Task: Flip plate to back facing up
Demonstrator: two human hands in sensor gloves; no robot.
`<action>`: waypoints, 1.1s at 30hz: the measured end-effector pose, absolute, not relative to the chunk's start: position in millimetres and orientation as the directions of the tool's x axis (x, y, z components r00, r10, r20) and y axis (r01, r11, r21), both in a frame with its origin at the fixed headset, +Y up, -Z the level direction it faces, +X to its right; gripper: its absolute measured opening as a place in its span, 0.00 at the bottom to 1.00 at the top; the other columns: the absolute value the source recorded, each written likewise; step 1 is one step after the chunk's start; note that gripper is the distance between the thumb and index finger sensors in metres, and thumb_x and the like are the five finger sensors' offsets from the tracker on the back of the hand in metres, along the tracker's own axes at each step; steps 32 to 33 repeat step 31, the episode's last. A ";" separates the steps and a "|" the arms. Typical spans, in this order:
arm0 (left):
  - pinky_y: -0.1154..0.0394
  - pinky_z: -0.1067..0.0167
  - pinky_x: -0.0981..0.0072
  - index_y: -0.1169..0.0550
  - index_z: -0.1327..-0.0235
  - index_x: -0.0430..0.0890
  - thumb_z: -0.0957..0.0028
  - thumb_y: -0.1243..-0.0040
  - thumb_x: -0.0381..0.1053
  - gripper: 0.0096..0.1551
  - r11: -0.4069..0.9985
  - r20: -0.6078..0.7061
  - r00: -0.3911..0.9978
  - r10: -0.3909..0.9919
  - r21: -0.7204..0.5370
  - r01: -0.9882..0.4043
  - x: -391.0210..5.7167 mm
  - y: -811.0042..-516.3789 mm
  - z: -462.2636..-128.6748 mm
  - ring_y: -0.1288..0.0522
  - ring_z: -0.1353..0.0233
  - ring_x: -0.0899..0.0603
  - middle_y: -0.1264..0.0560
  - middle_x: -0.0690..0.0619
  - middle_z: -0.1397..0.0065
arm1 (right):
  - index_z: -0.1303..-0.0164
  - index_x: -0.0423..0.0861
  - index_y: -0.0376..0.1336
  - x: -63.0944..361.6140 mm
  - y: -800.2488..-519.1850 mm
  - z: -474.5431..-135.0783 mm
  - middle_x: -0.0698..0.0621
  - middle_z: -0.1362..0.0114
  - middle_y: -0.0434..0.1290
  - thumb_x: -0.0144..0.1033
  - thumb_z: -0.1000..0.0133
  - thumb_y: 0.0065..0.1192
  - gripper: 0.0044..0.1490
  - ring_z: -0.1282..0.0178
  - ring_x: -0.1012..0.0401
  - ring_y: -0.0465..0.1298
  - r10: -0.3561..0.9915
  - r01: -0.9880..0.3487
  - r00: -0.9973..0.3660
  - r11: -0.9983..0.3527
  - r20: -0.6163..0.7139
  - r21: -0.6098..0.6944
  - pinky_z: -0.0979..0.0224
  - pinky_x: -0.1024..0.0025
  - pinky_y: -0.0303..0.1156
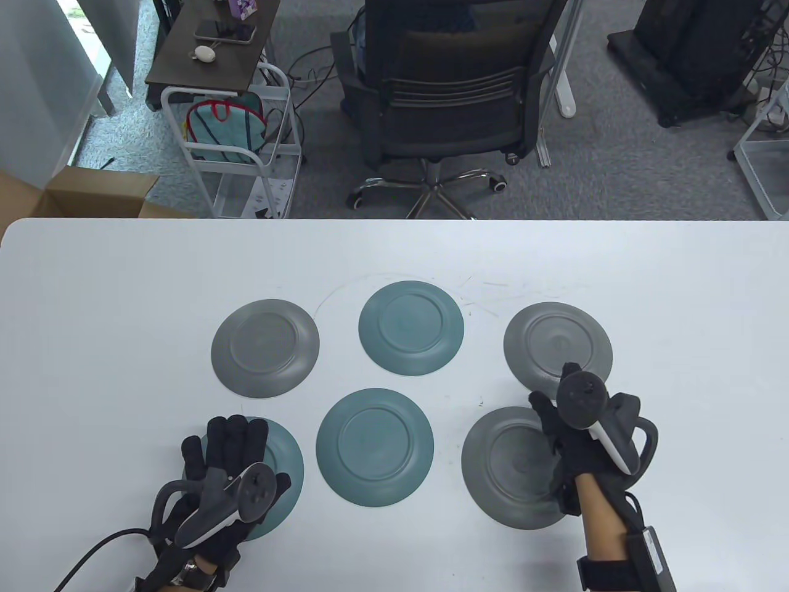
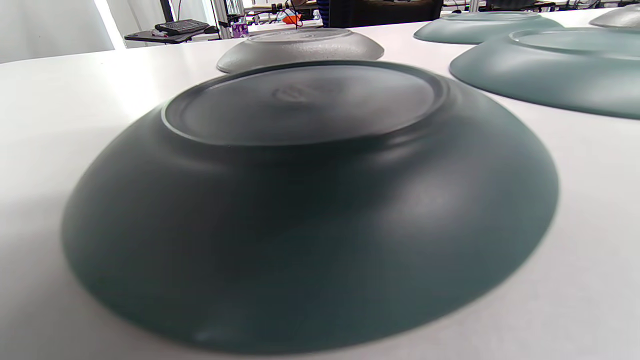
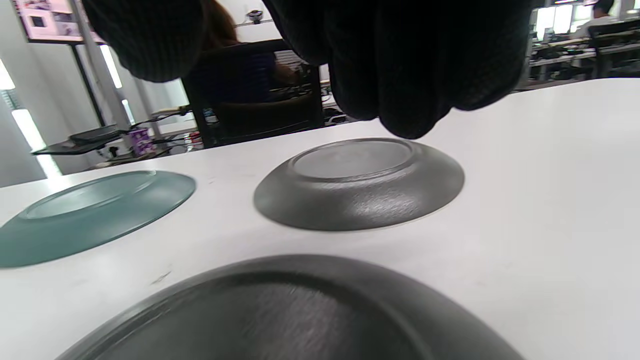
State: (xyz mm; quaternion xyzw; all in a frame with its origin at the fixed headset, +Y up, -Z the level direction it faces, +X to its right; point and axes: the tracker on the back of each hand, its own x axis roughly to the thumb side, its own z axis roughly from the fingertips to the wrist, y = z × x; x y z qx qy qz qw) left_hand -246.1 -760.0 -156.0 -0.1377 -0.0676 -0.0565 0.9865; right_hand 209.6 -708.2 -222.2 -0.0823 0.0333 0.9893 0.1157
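Several round plates lie back up on the white table. My left hand lies with its fingers stretched flat over the front-left teal plate. That plate fills the left wrist view, foot ring up, with no fingers showing there. My right hand hovers over the front-right grey plate and holds nothing. In the right wrist view its gloved fingers hang above this plate, clear of it.
A teal plate lies front middle and another teal plate back middle. Grey plates lie back left and back right. An office chair and a cart stand beyond the table's far edge.
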 end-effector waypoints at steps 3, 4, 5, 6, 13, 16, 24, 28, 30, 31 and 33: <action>0.58 0.24 0.27 0.58 0.12 0.46 0.40 0.63 0.75 0.53 0.956 0.157 0.983 -0.094 -0.261 0.134 -243.9 -760.2 -154.7 0.56 0.11 0.28 0.57 0.38 0.13 | 0.18 0.36 0.48 187.4 -711.3 -205.9 0.30 0.22 0.63 0.58 0.44 0.58 0.54 0.27 0.35 0.68 0.197 -0.204 -0.977 -0.976 -0.086 0.077 0.28 0.38 0.64; 0.58 0.24 0.27 0.58 0.12 0.46 0.40 0.63 0.75 0.53 0.956 0.159 0.983 -0.095 -0.261 0.135 -243.3 -760.3 -154.4 0.56 0.11 0.28 0.57 0.38 0.13 | 0.17 0.37 0.47 179.7 -712.9 -200.1 0.30 0.21 0.61 0.59 0.44 0.58 0.55 0.26 0.34 0.67 0.184 -0.188 -0.981 -0.978 -0.055 0.085 0.27 0.36 0.62; 0.58 0.24 0.27 0.58 0.12 0.46 0.41 0.63 0.75 0.54 0.956 0.161 0.982 -0.095 -0.261 0.136 -242.6 -760.4 -154.1 0.56 0.11 0.28 0.57 0.38 0.13 | 0.16 0.37 0.46 170.9 -715.2 -193.0 0.30 0.20 0.60 0.60 0.44 0.57 0.56 0.24 0.34 0.65 0.166 -0.168 -0.986 -0.981 -0.021 0.095 0.26 0.34 0.60; 0.58 0.24 0.27 0.58 0.12 0.46 0.40 0.63 0.75 0.53 0.956 0.164 0.982 -0.098 -0.259 0.138 -241.9 -760.6 -153.8 0.56 0.11 0.28 0.57 0.38 0.13 | 0.16 0.38 0.45 162.9 -717.7 -186.5 0.29 0.18 0.58 0.61 0.44 0.56 0.57 0.22 0.33 0.63 0.151 -0.150 -0.988 -0.984 0.010 0.102 0.25 0.33 0.58; 0.58 0.24 0.27 0.58 0.12 0.46 0.40 0.63 0.75 0.53 0.955 0.175 0.979 -0.102 -0.258 0.146 -238.8 -761.6 -152.6 0.56 0.11 0.28 0.57 0.38 0.13 | 0.14 0.40 0.40 125.3 -737.9 -149.9 0.30 0.13 0.48 0.66 0.45 0.53 0.61 0.15 0.32 0.51 0.069 -0.048 -0.983 -0.991 0.169 0.127 0.22 0.28 0.46; 0.58 0.24 0.27 0.58 0.12 0.46 0.40 0.63 0.75 0.53 0.955 0.176 0.979 -0.104 -0.259 0.148 -238.3 -761.6 -152.5 0.56 0.11 0.28 0.57 0.38 0.13 | 0.14 0.40 0.38 117.1 -746.7 -140.0 0.30 0.13 0.44 0.67 0.45 0.52 0.62 0.14 0.32 0.46 0.060 -0.030 -0.976 -0.989 0.209 0.141 0.22 0.26 0.42; 0.58 0.24 0.27 0.58 0.12 0.46 0.41 0.63 0.75 0.53 0.954 0.175 0.979 -0.103 -0.261 0.147 -238.1 -761.7 -152.5 0.56 0.11 0.28 0.57 0.38 0.13 | 0.15 0.39 0.34 107.8 -756.9 -131.9 0.30 0.13 0.39 0.69 0.45 0.50 0.64 0.15 0.33 0.40 0.028 0.019 -0.966 -0.984 0.258 0.178 0.23 0.25 0.37; 0.58 0.24 0.27 0.58 0.12 0.46 0.41 0.63 0.75 0.53 0.952 0.173 0.980 -0.102 -0.267 0.147 -238.1 -761.7 -152.7 0.56 0.11 0.28 0.57 0.38 0.13 | 0.15 0.39 0.34 106.7 -757.4 -131.6 0.30 0.13 0.39 0.69 0.45 0.50 0.64 0.15 0.33 0.39 0.033 0.018 -0.964 -0.982 0.265 0.189 0.23 0.25 0.36; 0.58 0.24 0.27 0.58 0.12 0.46 0.41 0.63 0.75 0.53 0.952 0.173 0.980 -0.102 -0.268 0.146 -238.2 -761.5 -152.9 0.56 0.12 0.28 0.57 0.38 0.13 | 0.15 0.39 0.34 106.6 -757.4 -131.7 0.30 0.13 0.39 0.69 0.45 0.50 0.64 0.15 0.33 0.39 0.037 0.016 -0.963 -0.981 0.266 0.193 0.23 0.25 0.37; 0.58 0.24 0.27 0.58 0.12 0.46 0.41 0.63 0.75 0.53 0.952 0.172 0.980 -0.101 -0.269 0.146 -238.2 -761.6 -153.1 0.56 0.11 0.28 0.57 0.38 0.13 | 0.15 0.40 0.34 106.5 -757.5 -131.8 0.30 0.13 0.39 0.69 0.45 0.50 0.64 0.15 0.33 0.40 0.038 0.015 -0.963 -0.980 0.266 0.196 0.23 0.25 0.37; 0.58 0.24 0.27 0.58 0.12 0.46 0.41 0.63 0.75 0.53 0.952 0.172 0.980 -0.101 -0.269 0.146 -238.2 -761.6 -153.1 0.56 0.11 0.28 0.57 0.38 0.13 | 0.15 0.40 0.34 106.5 -757.5 -131.8 0.30 0.13 0.39 0.69 0.45 0.50 0.64 0.15 0.33 0.40 0.038 0.015 -0.963 -0.980 0.266 0.196 0.23 0.25 0.37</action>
